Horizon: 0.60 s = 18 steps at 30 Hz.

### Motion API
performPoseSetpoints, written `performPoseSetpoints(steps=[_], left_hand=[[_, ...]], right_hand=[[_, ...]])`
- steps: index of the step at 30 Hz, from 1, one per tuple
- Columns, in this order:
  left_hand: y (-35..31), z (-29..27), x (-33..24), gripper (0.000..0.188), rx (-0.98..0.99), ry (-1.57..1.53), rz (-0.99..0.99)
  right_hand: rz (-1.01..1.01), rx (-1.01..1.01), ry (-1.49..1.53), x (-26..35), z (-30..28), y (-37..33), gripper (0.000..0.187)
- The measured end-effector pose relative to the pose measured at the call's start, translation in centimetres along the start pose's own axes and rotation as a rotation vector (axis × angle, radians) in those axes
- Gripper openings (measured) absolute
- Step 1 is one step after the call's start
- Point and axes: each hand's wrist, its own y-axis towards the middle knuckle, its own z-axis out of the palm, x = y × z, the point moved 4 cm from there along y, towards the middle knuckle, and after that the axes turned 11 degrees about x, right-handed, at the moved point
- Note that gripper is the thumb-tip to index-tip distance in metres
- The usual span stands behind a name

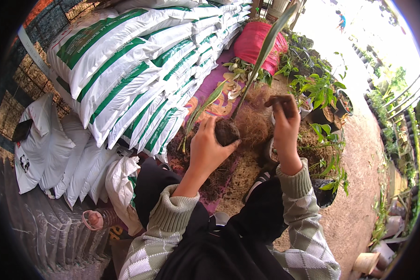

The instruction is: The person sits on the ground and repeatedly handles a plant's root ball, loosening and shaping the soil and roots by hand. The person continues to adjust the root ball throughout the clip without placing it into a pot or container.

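My left hand [208, 144] is closed around a dark, round clump of soil and roots [227, 132], thumb and fingers on opposite sides. A long, upright green leaf [262, 55] rises just behind the clump and seems to grow from it. My right hand [286, 125] is raised to the right, apart from the clump. Its soil-darkened fingers are loosely bent, and I make out nothing held in them. Brown, stringy fibre [257, 122] lies between and beyond the hands. Another long-leaved plant [205, 105] stands left of the clump, near loose dark soil [213, 184].
White-and-green sacks [121, 74] are stacked high on the left, with pale sacks [56, 144] below. A clear bottle [100, 218] lies by my left side. Potted green plants [323, 91] line the right, near a pink-red bundle [252, 43]. A white cup [220, 218] sits between my legs.
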Motion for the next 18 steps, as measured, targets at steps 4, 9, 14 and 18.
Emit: performPoseSetpoints(steps=[4, 9, 14, 18], left_hand=[[0.0, -0.6, 0.4, 0.074, 0.029, 0.006, -0.026], [-0.1, -0.8, 0.8, 0.069, -0.046, -0.063, 0.023], [-0.3, -1.0, 1.1, 0.058, -0.025, -0.138, -0.008], [-0.3, -0.9, 1.3, 0.053, 0.008, -0.178, -0.007]], right_hand=[[0.0, -0.146, -0.089, -1.9, -4.5, 1.6, 0.018], [0.081, -0.244, -1.211, -3.5, -6.3, 1.7, 0.041], [0.248, -0.021, -1.284, -2.2, -6.4, 1.0, 0.023], [0.196, -0.035, -1.349, -1.6, -5.6, 0.3, 0.02]])
